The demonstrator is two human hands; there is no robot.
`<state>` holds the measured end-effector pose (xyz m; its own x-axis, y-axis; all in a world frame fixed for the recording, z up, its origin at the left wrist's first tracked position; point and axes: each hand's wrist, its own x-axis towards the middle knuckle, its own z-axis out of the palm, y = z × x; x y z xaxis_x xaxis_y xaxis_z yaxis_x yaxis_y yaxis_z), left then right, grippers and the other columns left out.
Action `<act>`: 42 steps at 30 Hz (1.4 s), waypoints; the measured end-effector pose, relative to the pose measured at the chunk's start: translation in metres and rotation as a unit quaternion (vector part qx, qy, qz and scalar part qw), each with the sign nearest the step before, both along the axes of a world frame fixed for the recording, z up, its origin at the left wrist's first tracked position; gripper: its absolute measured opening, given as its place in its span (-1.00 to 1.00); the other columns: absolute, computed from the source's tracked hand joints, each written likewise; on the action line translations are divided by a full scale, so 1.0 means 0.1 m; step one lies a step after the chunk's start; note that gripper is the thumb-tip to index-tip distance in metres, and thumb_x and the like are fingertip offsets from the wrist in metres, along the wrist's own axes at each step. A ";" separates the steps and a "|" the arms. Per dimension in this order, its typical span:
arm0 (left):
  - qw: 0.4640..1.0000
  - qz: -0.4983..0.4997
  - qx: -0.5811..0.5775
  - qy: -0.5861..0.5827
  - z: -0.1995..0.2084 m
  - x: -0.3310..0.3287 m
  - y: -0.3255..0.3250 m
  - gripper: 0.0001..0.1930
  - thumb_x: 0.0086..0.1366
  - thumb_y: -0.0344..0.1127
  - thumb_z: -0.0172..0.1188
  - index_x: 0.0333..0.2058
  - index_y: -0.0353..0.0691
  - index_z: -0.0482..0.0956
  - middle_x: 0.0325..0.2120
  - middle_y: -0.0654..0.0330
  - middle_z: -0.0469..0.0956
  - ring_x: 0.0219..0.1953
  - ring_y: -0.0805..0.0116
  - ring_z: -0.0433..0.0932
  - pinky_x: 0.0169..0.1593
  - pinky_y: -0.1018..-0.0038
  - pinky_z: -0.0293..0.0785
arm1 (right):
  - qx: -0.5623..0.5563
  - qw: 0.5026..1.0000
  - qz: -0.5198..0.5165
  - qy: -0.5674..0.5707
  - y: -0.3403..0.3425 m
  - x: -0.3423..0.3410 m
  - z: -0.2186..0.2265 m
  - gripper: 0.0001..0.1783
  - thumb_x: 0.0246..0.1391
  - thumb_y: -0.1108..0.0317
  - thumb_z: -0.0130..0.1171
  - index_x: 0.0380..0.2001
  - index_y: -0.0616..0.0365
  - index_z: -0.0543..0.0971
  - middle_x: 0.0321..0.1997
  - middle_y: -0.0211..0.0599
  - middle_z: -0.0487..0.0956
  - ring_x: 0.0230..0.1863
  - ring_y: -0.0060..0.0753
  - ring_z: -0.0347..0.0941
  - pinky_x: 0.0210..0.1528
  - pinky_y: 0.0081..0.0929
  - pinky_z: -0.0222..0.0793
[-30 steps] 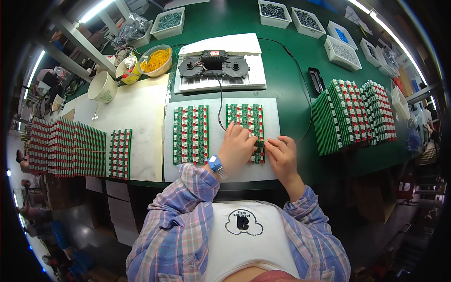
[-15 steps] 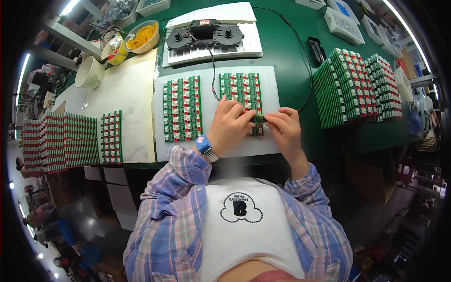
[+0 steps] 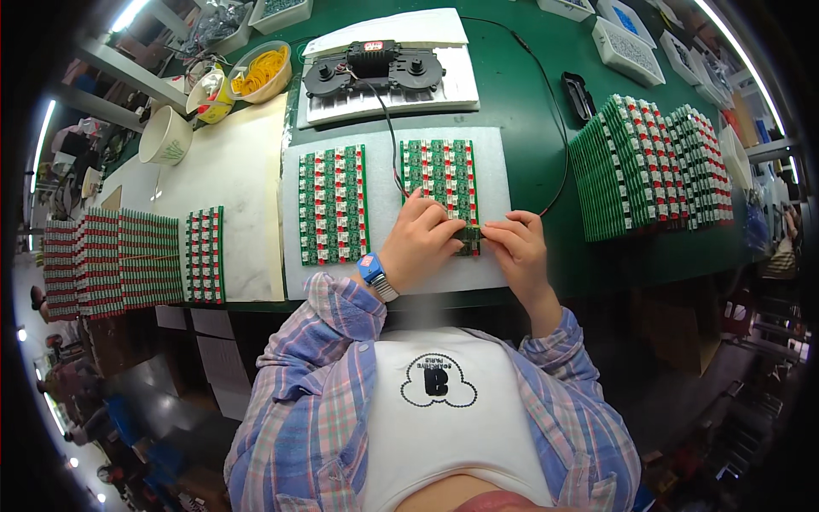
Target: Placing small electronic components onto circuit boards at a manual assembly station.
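Observation:
Both my hands work over the near end of a green circuit board panel (image 3: 438,162) with rows of white and red parts. My left hand (image 3: 418,243), with a blue-cased watch on its wrist, is closed at the fingertips on one side of a small dark green piece (image 3: 468,234). From the other side, my right hand (image 3: 519,252) pinches that piece between thumb and fingers. What kind of piece it is cannot be made out. A thin dark cable (image 3: 393,141) runs down to my left fingers; its end is hidden. Left of the hand lies a second panel (image 3: 333,205).
Both panels lie on a white foam mat (image 3: 290,192). Beyond it stands a black device with two round knobs (image 3: 373,68). Tall stacks of panels rise at right (image 3: 627,171) and left (image 3: 111,260). A bowl of yellow pieces (image 3: 281,81) and a black plastic case (image 3: 577,96) sit farther back.
My hands and the small dark green piece have moved slightly toward me along the panel. Both hands keep their pinch. The whole view has shifted a little.

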<state>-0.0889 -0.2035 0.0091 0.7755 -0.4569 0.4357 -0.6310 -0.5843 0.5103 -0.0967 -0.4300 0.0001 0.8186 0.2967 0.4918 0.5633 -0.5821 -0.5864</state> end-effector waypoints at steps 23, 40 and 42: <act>0.998 0.006 0.058 0.020 -0.01 -0.02 0.00 -0.61 0.12 -0.30 0.38 -0.02 -0.07 0.62 -0.24 0.23 0.46 0.03 0.16 0.45 0.38 -0.15 0.15 | -0.081 0.996 -0.023 -0.014 0.06 -0.13 -0.01 -0.51 -0.08 0.52 0.36 0.00 0.00 0.61 0.01 -0.37 0.59 0.16 -0.03 0.40 0.19 -0.13 0.33; 0.997 0.050 0.058 0.016 0.03 -0.04 0.00 -0.63 0.14 -0.27 0.37 -0.04 -0.08 0.64 -0.25 0.23 0.46 0.02 0.15 0.43 0.33 -0.17 0.19 | -0.048 0.999 -0.019 -0.017 0.17 -0.12 -0.02 -0.61 -0.03 0.58 0.31 -0.06 0.16 0.64 0.00 -0.22 0.58 0.12 0.03 0.43 0.16 -0.15 0.40; 0.997 0.048 0.065 0.012 0.05 -0.04 0.01 -0.64 0.13 -0.27 0.38 -0.05 -0.08 0.64 -0.25 0.24 0.46 0.03 0.15 0.43 0.33 -0.17 0.19 | -0.046 0.998 -0.025 -0.027 0.19 -0.12 -0.05 -0.63 -0.05 0.54 0.34 -0.09 0.14 0.66 -0.03 -0.27 0.59 0.10 -0.02 0.44 0.13 -0.18 0.40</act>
